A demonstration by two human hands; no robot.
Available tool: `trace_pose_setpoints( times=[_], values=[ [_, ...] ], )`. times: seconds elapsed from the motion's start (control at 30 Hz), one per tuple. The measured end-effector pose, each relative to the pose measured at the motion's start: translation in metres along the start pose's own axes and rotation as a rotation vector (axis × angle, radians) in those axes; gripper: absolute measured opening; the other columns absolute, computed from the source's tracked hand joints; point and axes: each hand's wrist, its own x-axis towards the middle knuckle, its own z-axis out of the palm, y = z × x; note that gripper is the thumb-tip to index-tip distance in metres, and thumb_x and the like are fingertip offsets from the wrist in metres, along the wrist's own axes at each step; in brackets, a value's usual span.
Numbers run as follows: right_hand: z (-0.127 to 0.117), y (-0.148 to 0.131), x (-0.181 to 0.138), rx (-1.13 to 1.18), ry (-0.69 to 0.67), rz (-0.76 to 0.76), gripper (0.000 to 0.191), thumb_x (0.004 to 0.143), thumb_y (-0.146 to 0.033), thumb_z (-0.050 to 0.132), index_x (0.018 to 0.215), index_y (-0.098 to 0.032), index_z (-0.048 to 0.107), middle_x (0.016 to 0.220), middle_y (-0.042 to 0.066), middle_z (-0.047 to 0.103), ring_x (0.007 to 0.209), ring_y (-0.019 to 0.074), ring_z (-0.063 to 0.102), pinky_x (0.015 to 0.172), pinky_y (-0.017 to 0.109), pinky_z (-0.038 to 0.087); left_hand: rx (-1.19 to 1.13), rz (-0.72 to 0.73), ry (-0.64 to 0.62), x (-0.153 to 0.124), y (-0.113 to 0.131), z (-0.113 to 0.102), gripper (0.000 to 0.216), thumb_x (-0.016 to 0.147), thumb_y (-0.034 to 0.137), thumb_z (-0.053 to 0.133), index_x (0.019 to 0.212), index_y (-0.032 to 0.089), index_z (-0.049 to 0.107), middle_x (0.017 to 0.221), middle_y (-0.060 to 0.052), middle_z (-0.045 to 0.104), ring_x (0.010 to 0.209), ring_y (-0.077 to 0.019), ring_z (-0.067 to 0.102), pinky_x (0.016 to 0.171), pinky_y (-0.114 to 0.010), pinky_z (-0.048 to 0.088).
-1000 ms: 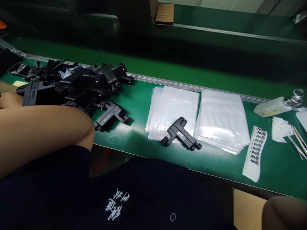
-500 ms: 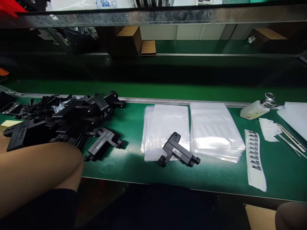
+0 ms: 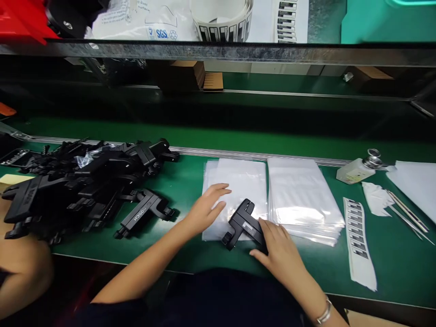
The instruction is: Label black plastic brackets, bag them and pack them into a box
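A black plastic bracket (image 3: pixel 245 223) with a small white label lies across the near edge of a stack of clear plastic bags (image 3: pixel 238 172). My right hand (image 3: pixel 281 250) is around its right end, fingers along the far side and thumb by the near side; that end is hidden. My left hand (image 3: pixel 207 206) hovers over the left edge of the same bags, fingers stretched out, holding nothing. Farther left, a similar bracket marked BOSCH (image 3: pixel 141 213) lies next to a heap of black plastic parts (image 3: pixel 112 168). A second stack of clear bags (image 3: pixel 303 190) is beyond my right hand.
On the right are a strip of labels (image 3: pixel 357 236), a pump bottle (image 3: pixel 357 170), crumpled tissue (image 3: pixel 376 197) and thin tools (image 3: pixel 408 213). A metal shelf edge (image 3: pixel 218 52) crosses above, with a label roll (image 3: pixel 223 27). Another person's arm (image 3: pixel 23 272) is at lower left.
Both my hands have come in from below, the right onto the bracket, the left over the bags. The other person's arm has drawn back left. The view has tilted up slightly.
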Motion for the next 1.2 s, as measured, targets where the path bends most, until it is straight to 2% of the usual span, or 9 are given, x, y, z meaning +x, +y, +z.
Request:
trace_pose_setpoints(
  times=[0.1, 0.2, 0.3, 0.37, 0.5, 0.63, 0.77, 0.9, 1.2],
  values=[
    [0.012, -0.002, 0.002, -0.044, -0.002, -0.002, 0.038, 0.087, -0.027, 0.054, 0.123, -0.013, 0.052, 0.095, 0.014, 0.07, 0.085, 0.0294, 0.068, 0.078, 0.048, 0.057, 0.153, -0.029, -0.176, 0.003, -0.011, 0.027, 0.046, 0.096, 0.027, 0.043, 0.142, 0.019, 0.043, 0.155, -0.011, 0.034, 0.143, -0.0276, 0.03, 0.115, -0.047, 0.031],
    [-0.001, 0.006, -0.002, 0.019, 0.023, 0.106, 0.025, 0.086, -0.026, 0.054, 0.109, -0.018, 0.057, 0.092, 0.009, 0.072, 0.08, 0.0255, 0.07, 0.067, 0.037, 0.058, 0.29, -0.051, -0.285, -0.002, -0.019, 0.046, 0.055, 0.095, 0.03, 0.047, 0.148, 0.021, 0.033, 0.158, -0.01, 0.027, 0.146, -0.0291, 0.022, 0.118, -0.054, 0.019],
    [-0.023, 0.017, -0.01, 0.07, 0.04, 0.284, 0.02, 0.086, -0.033, 0.057, 0.104, -0.024, 0.058, 0.088, 0.002, 0.073, 0.069, 0.0203, 0.07, 0.054, 0.029, 0.054, 0.227, -0.001, -0.354, -0.012, -0.02, 0.043, 0.053, 0.094, 0.032, 0.047, 0.146, 0.023, 0.038, 0.156, -0.009, 0.031, 0.145, -0.029, 0.024, 0.118, -0.056, 0.015],
    [-0.034, 0.021, -0.011, 0.031, 0.108, 0.284, 0.022, 0.087, -0.036, 0.056, 0.105, -0.024, 0.057, 0.089, 0.002, 0.073, 0.069, 0.02, 0.07, 0.052, 0.028, 0.053, 0.076, -0.045, -0.291, -0.014, -0.013, 0.033, 0.049, 0.095, 0.036, 0.044, 0.143, 0.022, 0.043, 0.155, -0.01, 0.034, 0.144, -0.0286, 0.029, 0.118, -0.054, 0.018],
    [-0.043, 0.01, 0.008, -0.09, 0.233, -0.076, 0.026, 0.091, -0.035, 0.052, 0.111, -0.018, 0.055, 0.094, 0.009, 0.072, 0.083, 0.0235, 0.069, 0.079, 0.038, 0.055, -0.534, -0.184, -0.193, -0.003, 0.017, 0.017, 0.066, 0.091, 0.06, 0.041, 0.141, 0.017, 0.042, 0.138, -0.016, 0.053, 0.126, -0.0299, 0.05, 0.103, -0.045, 0.042],
    [-0.047, -0.008, 0.03, -0.031, 0.126, -0.274, 0.036, 0.093, -0.033, 0.053, 0.126, -0.018, 0.051, 0.114, 0.012, 0.068, 0.108, 0.0266, 0.062, 0.107, 0.053, 0.037, -0.872, -0.307, -0.065, 0.003, 0.041, 0.016, 0.071, 0.076, 0.069, 0.06, 0.121, 0.014, 0.054, 0.112, -0.011, 0.062, 0.105, -0.029, 0.058, 0.092, -0.039, 0.046],
    [-0.047, -0.001, 0.028, 0.365, 0.096, 0.049, 0.054, 0.092, -0.053, 0.05, 0.137, -0.022, 0.047, 0.133, 0.013, 0.056, 0.119, 0.0288, 0.056, 0.099, 0.048, 0.047, -0.867, -0.359, 0.121, -0.009, 0.04, 0.01, 0.068, 0.074, 0.066, 0.065, 0.119, 0.017, 0.052, 0.11, -0.009, 0.061, 0.106, -0.0276, 0.056, 0.093, -0.037, 0.043],
    [-0.033, 0.009, 0.02, 0.862, -0.006, 0.399, 0.045, 0.097, -0.053, 0.037, 0.109, -0.02, 0.066, 0.078, 0.005, 0.067, 0.068, 0.017, 0.064, 0.064, 0.03, 0.054, -0.838, -0.324, 0.115, -0.023, 0.035, 0.003, 0.07, 0.073, 0.066, 0.066, 0.122, 0.018, 0.049, 0.107, -0.007, 0.06, 0.102, -0.0259, 0.057, 0.088, -0.035, 0.046],
    [-0.021, 0.004, 0.017, 1.103, -0.055, 0.558, 0.039, 0.091, -0.054, 0.05, 0.1, -0.018, 0.061, 0.061, -0.001, 0.058, 0.057, 0.0147, 0.057, 0.053, 0.026, 0.046, -0.666, -0.252, 0.082, -0.034, 0.035, 0.006, 0.074, 0.07, 0.066, 0.068, 0.121, 0.019, 0.045, 0.104, -0.007, 0.06, 0.093, -0.0248, 0.058, 0.083, -0.037, 0.047]
  ],
)
